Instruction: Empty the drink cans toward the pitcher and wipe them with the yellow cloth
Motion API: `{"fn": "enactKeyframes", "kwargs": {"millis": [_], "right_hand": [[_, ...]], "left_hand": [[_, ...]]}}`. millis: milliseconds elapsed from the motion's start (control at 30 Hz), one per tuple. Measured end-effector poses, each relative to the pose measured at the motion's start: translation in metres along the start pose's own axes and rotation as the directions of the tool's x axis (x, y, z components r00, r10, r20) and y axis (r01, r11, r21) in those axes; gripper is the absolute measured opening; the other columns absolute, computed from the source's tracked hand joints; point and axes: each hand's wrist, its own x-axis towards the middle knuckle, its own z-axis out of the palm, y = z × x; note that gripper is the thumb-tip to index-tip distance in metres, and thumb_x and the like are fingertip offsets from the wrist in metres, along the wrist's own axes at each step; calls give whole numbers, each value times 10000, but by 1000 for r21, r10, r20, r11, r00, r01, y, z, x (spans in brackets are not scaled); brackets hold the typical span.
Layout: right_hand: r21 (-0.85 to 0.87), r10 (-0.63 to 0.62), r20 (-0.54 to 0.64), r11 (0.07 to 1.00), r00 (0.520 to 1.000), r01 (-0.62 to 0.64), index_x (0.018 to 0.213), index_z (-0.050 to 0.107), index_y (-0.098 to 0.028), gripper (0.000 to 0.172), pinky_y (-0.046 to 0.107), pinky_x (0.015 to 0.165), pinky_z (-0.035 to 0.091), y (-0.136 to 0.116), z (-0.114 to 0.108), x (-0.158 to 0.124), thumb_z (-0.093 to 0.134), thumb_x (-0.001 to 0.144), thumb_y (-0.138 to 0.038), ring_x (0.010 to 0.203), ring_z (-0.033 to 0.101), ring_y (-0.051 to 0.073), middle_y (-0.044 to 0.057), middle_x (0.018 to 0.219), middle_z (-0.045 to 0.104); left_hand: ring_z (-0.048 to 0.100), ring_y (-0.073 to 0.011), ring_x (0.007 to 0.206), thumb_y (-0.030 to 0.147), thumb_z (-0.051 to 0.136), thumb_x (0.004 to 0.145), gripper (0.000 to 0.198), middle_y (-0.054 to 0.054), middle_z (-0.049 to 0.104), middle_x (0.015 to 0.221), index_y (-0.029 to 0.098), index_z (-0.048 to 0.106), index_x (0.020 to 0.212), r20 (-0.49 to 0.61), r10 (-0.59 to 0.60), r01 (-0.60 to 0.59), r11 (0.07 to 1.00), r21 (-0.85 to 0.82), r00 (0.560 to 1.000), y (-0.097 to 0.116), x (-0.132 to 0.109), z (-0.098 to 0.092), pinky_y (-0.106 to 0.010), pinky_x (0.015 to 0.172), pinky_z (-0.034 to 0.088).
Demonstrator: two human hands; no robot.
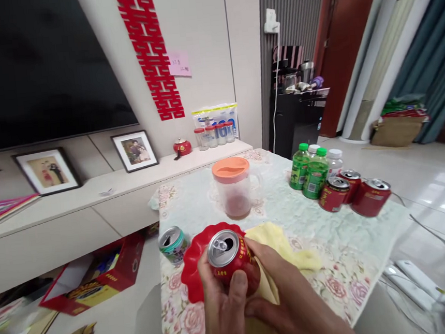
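Note:
An opened red drink can point(250, 266) is in my left hand point(224, 312), tilted toward me, its thumb across the front. My right hand point(292, 298) is closed around a pale yellow cloth point(268, 285) that lies against the can's right side. Under and behind the can is a red scalloped dish point(193, 278). More yellow cloth point(279, 242) spreads on the table to the right; I cannot tell whether it is the same piece. An opened teal can point(174, 246) stands left of the dish. Beyond it is a clear pitcher point(235, 194) with an orange lid.
Green-capped bottles point(317, 177), white-capped bottles point(335, 162) and several red cans point(370, 198) stand at the table's right side. A flowered tablecloth point(193, 323) covers the table. Power strips point(410, 285) and cables lie at lower right, and a red box point(99, 276) sits on the left floor.

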Motion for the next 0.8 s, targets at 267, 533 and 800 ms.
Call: {"fn": "enactKeyframes", "kwargs": {"millis": [267, 533, 800], "right_hand": [[176, 159, -214, 977, 964, -122, 1385, 662, -266, 599, 372, 974, 555, -4, -15, 7, 768, 802, -181, 1147, 691, 256, 31, 1275, 751], [221, 350, -607, 937, 713, -272, 1378, 643, -201, 695, 480, 1045, 557, 73, -64, -12, 844, 808, -545, 1167, 721, 323, 131, 1360, 748], [105, 332, -831, 881, 446, -461, 1272, 690, -177, 745, 502, 951, 534, 158, -113, -37, 791, 702, -647, 1030, 682, 331, 130, 1192, 768]], "left_hand": [[709, -396, 1313, 724, 779, 875, 920, -186, 608, 1572, 292, 426, 1606, 266, -40, 73, 991, -116, 963, -18, 8, 12, -479, 1007, 648], [626, -401, 1383, 623, 717, 945, 662, -186, 602, 1524, 246, 608, 1477, 364, -12, -112, 941, 319, 931, -67, -15, 9, -542, 1106, 567], [725, -365, 1178, 427, 718, 873, 539, -170, 694, 1362, 239, 694, 1378, 419, 41, -227, 886, 405, 907, -110, -18, -6, -538, 1007, 632]]}}
